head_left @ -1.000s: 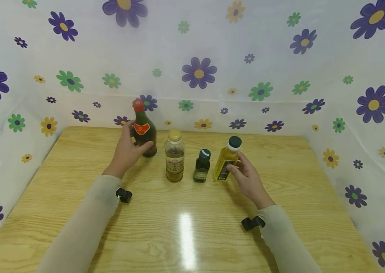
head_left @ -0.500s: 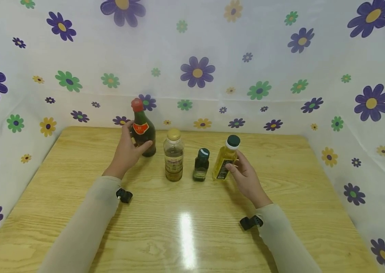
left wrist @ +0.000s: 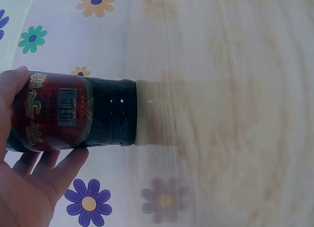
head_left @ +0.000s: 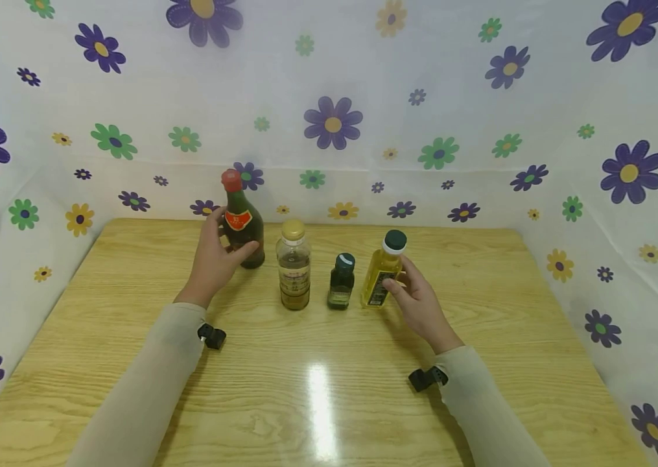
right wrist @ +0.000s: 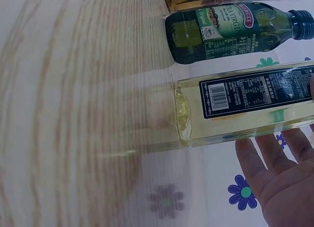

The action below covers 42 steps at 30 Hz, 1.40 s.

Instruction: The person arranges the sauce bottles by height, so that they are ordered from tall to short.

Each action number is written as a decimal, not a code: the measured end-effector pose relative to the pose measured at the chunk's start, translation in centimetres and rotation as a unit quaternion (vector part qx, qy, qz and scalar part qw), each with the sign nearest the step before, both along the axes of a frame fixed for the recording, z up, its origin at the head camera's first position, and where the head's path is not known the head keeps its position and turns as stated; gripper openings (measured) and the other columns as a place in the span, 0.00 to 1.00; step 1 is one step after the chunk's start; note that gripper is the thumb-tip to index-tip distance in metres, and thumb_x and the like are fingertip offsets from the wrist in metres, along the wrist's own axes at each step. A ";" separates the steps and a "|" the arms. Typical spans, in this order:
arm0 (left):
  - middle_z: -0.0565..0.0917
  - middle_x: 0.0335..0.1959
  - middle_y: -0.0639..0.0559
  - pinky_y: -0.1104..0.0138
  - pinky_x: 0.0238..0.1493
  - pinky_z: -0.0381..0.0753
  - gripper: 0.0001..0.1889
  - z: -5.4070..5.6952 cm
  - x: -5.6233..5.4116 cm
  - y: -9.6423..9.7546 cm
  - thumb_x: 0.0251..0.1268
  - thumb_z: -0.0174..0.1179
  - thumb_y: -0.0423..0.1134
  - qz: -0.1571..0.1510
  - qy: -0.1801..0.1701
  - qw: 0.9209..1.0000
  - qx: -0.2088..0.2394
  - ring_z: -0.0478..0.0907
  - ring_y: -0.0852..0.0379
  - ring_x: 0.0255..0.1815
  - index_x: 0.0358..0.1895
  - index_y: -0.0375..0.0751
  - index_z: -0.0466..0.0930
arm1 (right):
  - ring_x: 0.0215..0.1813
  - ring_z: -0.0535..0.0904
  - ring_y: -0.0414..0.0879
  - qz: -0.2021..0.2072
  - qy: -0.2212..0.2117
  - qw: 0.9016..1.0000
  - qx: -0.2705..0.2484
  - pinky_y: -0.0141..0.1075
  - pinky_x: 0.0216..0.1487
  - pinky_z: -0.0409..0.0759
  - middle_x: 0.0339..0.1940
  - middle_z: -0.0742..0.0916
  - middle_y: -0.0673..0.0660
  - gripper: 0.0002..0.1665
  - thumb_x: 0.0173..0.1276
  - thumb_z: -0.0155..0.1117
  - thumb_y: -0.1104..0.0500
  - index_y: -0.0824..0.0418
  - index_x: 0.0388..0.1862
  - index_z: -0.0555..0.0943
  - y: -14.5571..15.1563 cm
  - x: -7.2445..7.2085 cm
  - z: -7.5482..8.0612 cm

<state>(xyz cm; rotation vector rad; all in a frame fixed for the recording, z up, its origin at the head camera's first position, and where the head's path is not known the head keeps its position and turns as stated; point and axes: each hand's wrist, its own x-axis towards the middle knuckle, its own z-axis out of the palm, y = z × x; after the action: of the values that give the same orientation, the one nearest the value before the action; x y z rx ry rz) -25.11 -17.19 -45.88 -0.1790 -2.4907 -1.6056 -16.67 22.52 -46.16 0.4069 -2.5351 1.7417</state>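
On the left, my left hand (head_left: 212, 263) grips a dark green glass bottle (head_left: 245, 224) with a red cap and a red neck label. The left wrist view shows the same bottle (left wrist: 64, 111) upright on the table, its back label carrying gold characters and a barcode. My right hand (head_left: 422, 305) holds a clear bottle of yellow oil (head_left: 381, 279) with a dark green cap, thumb at the front and fingers round the far side. In the right wrist view, the oil bottle (right wrist: 235, 106) has a black label, and my fingertips (right wrist: 245, 151) lie along its side.
Between the hands stand a gold-capped glass bottle (head_left: 295, 272) of brownish liquid and a small olive oil bottle (head_left: 341, 282). The wooden table (head_left: 258, 389) ends at a flower-patterned cloth (head_left: 282, 97) behind and at both sides.
The head view has shifted very slightly. Both hands keep their hold, and the bottles stay where they were.
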 end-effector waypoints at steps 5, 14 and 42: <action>0.62 0.75 0.40 0.41 0.67 0.75 0.49 -0.2 -0.1 -0.1 0.65 0.73 0.43 0.004 -0.002 1.000 -0.002 0.66 0.37 0.73 0.82 0.48 0.49 | 0.75 0.69 0.63 -0.004 -0.009 1.000 0.006 0.61 0.72 0.71 0.77 0.71 0.63 0.34 0.83 0.53 0.60 0.55 0.83 0.59 -0.1 0.0 0.1; 0.58 0.77 0.40 0.40 0.70 0.73 0.53 -0.1 0.3 0.1 0.64 0.73 0.43 0.014 -0.003 1.000 0.013 0.63 0.38 0.74 0.84 0.51 0.45 | 0.75 0.70 0.63 -0.006 -0.016 1.000 0.017 0.61 0.72 0.71 0.78 0.71 0.62 0.34 0.83 0.54 0.58 0.54 0.83 0.59 -0.1 -0.2 0.1; 0.62 0.77 0.43 0.41 0.73 0.66 0.50 0.9 6.8 4.4 0.61 0.75 0.45 -0.073 0.136 0.984 -0.084 0.61 0.43 0.76 0.82 0.46 0.53 | 0.74 0.72 0.59 -0.012 0.023 1.000 0.017 0.57 0.68 0.76 0.74 0.76 0.61 0.33 0.81 0.57 0.60 0.52 0.82 0.63 0.4 -0.3 -0.7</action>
<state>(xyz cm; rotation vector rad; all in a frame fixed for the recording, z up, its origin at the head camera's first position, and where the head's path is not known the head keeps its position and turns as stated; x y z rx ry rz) -18.32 -12.84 -45.00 -0.5765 -2.4414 -1.3141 -16.99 22.92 -46.81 0.4109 -2.5304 1.6651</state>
